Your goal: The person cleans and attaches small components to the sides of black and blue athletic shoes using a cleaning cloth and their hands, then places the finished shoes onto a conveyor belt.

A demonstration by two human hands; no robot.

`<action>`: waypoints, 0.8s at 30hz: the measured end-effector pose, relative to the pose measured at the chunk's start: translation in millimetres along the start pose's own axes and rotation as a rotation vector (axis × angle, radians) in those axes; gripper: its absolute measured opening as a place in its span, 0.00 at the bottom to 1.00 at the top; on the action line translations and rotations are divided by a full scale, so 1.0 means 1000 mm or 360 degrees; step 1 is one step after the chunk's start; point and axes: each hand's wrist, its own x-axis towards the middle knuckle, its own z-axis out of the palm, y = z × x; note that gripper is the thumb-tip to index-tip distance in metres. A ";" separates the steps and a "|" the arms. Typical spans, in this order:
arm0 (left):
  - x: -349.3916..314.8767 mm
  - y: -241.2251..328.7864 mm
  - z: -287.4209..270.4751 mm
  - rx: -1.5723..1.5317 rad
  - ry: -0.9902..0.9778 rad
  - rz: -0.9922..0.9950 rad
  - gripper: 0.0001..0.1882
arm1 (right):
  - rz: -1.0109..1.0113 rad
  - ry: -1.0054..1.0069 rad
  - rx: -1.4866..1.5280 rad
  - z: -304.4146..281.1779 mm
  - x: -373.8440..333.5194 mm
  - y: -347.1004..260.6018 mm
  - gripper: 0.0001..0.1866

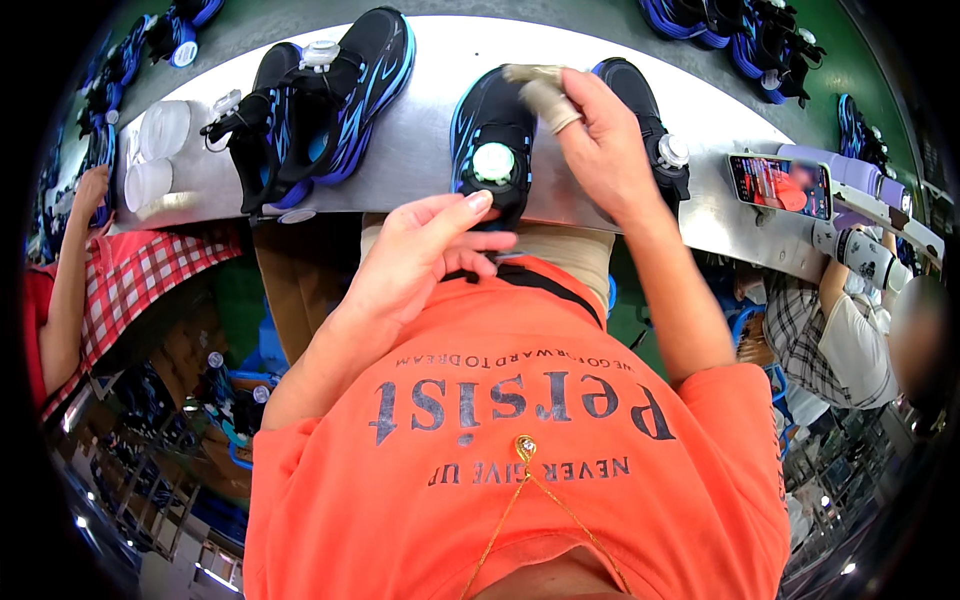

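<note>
One black shoe (490, 108) stands on the desk (415, 150). Left hand (415, 250): half open near the heel, visibly unloaded. Right hand (598, 135): fingers curled at the toe; grip cannot be determined.

Black-blue shoe (495, 115) | upright on metal table (430, 125) — toe away | pale dial (493, 162)
</note>
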 end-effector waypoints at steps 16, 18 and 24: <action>0.007 -0.016 0.000 -0.0016 0.0098 0.0136 0.12 | -0.0289 -0.0921 -0.0255 0.005 0.007 -0.018 0.23; 0.007 -0.016 -0.001 0.0011 0.0075 0.0149 0.13 | -0.0327 -0.0944 -0.0266 -0.004 0.003 -0.027 0.21; 0.008 -0.017 -0.002 0.0042 0.0039 0.0172 0.13 | -0.0375 -0.0612 -0.0297 -0.006 -0.010 -0.023 0.22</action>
